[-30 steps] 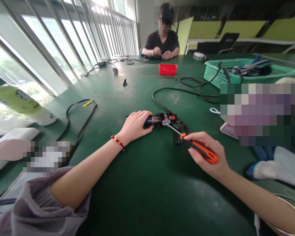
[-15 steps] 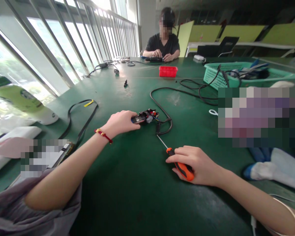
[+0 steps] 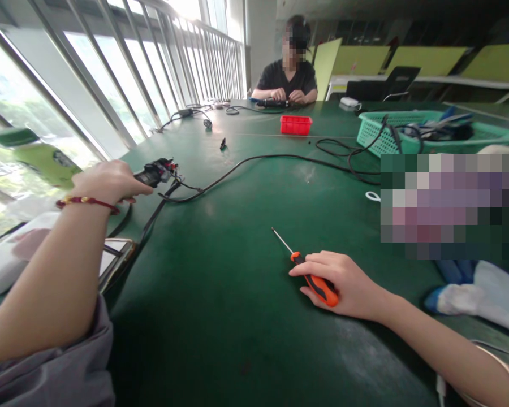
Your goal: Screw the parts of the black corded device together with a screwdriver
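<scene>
My left hand [image 3: 106, 181] is closed around one end of a small black device [image 3: 156, 173] at the left of the table, near the bottle. Exposed parts and thin wires show at the device's far end, and a black cable [image 3: 254, 158] runs from it to the right. What kind of device it is I cannot tell. My right hand [image 3: 343, 285] rests on the green table with its fingers around the orange and black handle of a screwdriver [image 3: 320, 288]. The screwdriver's thin metal shaft points up and to the left, its tip touching nothing but perhaps the tabletop.
A green-capped bottle [image 3: 46, 161] and a phone-like object [image 3: 119, 254] lie on the left. Beyond are a red box [image 3: 296, 125] and a small black piece [image 3: 223, 143]. A green basket [image 3: 371, 133] of tools stands right. Another person [image 3: 286, 82] sits opposite, hands on a black device.
My left hand has carried the black device to the left and slightly away, pulling the cable straighter across the table. My right hand still holds the screwdriver in nearly the same place.
</scene>
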`<move>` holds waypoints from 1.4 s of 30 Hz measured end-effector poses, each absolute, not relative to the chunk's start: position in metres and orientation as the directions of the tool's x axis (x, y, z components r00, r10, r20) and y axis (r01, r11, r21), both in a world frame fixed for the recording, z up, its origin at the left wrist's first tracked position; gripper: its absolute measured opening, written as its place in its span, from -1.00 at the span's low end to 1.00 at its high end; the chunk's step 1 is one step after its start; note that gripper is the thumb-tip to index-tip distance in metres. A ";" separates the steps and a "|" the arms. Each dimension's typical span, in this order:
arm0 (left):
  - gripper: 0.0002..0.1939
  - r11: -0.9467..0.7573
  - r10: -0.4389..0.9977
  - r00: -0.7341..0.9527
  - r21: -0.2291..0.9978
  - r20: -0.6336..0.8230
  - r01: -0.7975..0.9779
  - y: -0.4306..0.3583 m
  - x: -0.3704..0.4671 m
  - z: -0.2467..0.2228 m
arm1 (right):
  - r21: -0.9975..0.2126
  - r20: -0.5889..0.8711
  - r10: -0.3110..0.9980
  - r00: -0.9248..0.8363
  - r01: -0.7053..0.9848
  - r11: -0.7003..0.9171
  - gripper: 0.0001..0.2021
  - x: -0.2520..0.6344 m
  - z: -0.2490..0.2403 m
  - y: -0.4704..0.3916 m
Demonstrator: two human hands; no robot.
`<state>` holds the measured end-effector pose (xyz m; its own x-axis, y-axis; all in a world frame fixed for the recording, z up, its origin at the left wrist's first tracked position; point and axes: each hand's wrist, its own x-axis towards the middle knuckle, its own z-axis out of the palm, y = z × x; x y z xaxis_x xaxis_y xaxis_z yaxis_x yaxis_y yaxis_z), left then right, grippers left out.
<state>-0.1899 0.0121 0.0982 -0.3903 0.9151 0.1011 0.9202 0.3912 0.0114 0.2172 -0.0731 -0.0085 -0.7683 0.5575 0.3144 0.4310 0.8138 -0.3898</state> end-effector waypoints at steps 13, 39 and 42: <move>-0.58 0.474 0.868 -0.496 -0.285 -0.004 0.833 0.008 -0.158 0.097 | -0.401 0.301 0.568 -0.766 0.439 0.804 -0.79 0.218 -0.009 -0.072; -0.54 -0.559 0.717 0.538 -0.095 0.443 0.824 -0.003 -0.007 0.004 | -0.652 0.435 0.871 -0.228 0.587 0.480 -0.69 0.219 -0.010 -0.068; -0.55 -0.407 0.779 0.408 -0.110 0.476 0.907 0.005 -0.021 0.007 | -0.641 0.371 0.879 -0.300 0.602 0.476 -0.67 0.218 -0.010 -0.067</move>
